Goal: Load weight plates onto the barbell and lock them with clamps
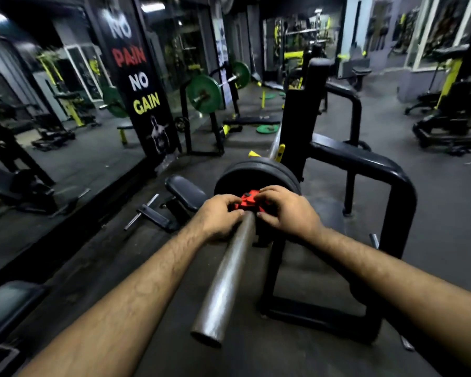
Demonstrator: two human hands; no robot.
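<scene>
The small red plastic clamp (249, 200) is sitting on the long grey metal barbell (226, 278), right up against the round black weight plates (256, 172). The plates are already sitting on the bar, so I think the loading on this end is done and the locking is the step going on now.

Both hands are curling around the clamp. The left hand (219, 213) is holding its left side, with the fingers (235, 212) bending over the bar. The right hand (286, 210) is holding its right side and top. Both hands are equally near to it. I cannot tell if the clamp's little lever is shut yet, because the fingers are covering it.

The bar is pointing straight from the person toward the plates, so its long line is running away from the body. The clamp is lying just ahead of the wrists. I think the next move is a push along that line, then a squeeze.

The bare end of the bar (207, 336) is sticking out toward the person, so there is lots of free bar behind the clamp. In front, the plates are stopping it.

The bar is resting on a black metal rack (297, 137), just past the plates. A thick black rail (370, 164) is curving around on the right side. A black padded seat (186, 191) is sitting low on the left. Both are well apart from the hands. The grey gym floor (419, 213) is lying below.
</scene>
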